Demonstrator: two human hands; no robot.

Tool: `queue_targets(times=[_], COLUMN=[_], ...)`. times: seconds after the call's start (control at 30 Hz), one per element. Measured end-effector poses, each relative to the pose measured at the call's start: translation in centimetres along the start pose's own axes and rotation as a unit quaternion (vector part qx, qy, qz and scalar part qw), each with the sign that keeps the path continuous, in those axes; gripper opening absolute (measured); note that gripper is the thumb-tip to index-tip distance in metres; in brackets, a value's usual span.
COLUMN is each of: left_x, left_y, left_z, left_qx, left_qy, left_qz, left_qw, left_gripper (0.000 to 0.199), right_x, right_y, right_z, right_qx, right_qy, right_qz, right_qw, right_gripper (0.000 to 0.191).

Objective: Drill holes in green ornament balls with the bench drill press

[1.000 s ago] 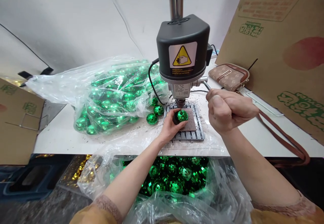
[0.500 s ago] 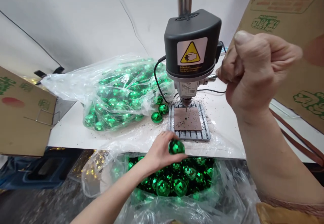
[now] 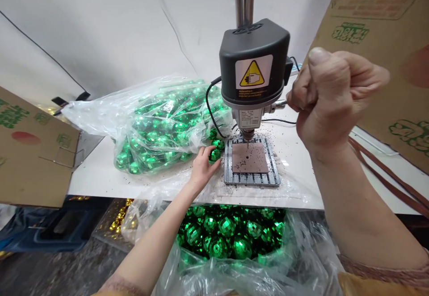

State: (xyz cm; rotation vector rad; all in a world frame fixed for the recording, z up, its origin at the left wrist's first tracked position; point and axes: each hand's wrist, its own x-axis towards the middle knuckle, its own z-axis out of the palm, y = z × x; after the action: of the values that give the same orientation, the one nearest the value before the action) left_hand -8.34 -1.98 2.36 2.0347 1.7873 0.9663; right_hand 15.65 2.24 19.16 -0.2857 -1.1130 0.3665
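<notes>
My left hand reaches over the white table to a shiny green disco ball at the left edge of the drill's base. Thumb and fingers pinch this ball from either side. A second green ball lies just behind it. My right hand is raised and closed around the feed handle of a small black drill press; the grip hides most of the handle. Beneath the drill bit, a brown square plate with a dark hole rests on the grey slotted base.
Behind the left hand lies a clear plastic bag full of green balls. An open plastic bag with more green balls sits below the table's front edge. Cardboard boxes stand left and right. Dark shavings dot the table.
My left hand has moved from above the open bag up and left to a ball beside the base. The ball it held earlier is out of it. My right hand stays on the handle.
</notes>
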Motion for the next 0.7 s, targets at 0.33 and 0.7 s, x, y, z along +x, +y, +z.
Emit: queue_targets(times=[0.33, 0.7], left_x=[0.8, 1.7], left_y=[3.7, 3.9], left_z=[5.0, 6.3], left_qx=[-0.422, -0.342], left_qy=[-0.049, -0.05], left_qz=[-0.087, -0.014], left_qw=[0.901, 0.938], left_gripper=[0.055, 0.056], right_x=[-0.4, -0.7], right_y=[-0.5, 0.3], right_z=[0.2, -0.6], right_qx=[-0.028, -0.1], right_qy=[-0.016, -0.041], right_qz=[0.005, 0.012], right_qw=[0.999, 0.994], right_gripper=[0.053, 0.055])
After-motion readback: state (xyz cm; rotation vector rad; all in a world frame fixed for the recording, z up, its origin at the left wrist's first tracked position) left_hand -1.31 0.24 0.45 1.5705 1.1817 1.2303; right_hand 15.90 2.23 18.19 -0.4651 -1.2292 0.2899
